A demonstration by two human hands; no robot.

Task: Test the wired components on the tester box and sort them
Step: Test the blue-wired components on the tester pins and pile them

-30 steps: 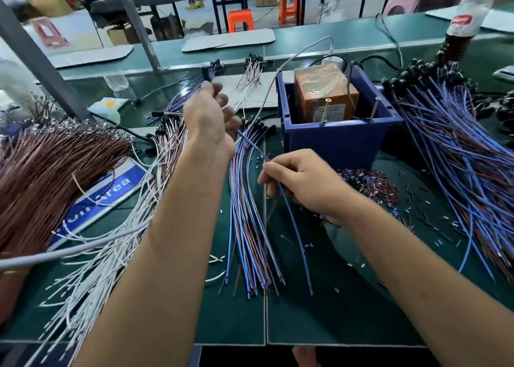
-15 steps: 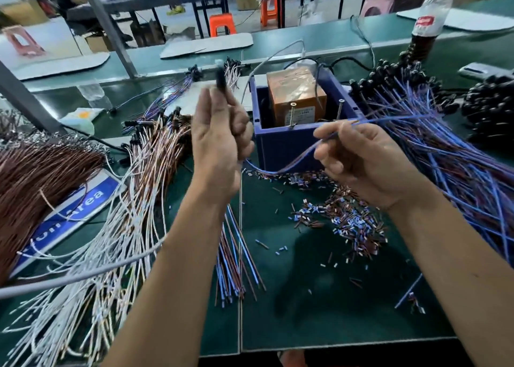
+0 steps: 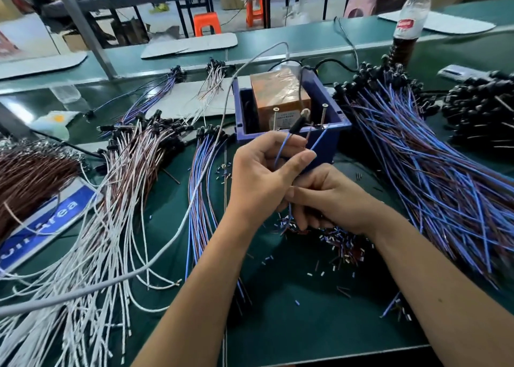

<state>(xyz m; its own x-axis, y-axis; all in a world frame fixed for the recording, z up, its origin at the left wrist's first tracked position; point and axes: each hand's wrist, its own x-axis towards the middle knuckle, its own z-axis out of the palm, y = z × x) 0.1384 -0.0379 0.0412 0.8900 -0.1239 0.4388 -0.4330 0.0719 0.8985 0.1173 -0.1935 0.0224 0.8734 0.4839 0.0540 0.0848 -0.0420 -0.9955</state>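
Mid-test here. My left hand is pinching one blue-wired component up by its black head, right in front of the blue tester box. My right hand is curled round the lower run of the same lead, just under the left. Looks like the bare wire ends sit near the two screws sticking up in the box. Next I'd guess each end has to touch a screw, then it goes to the blue pile on the surface.
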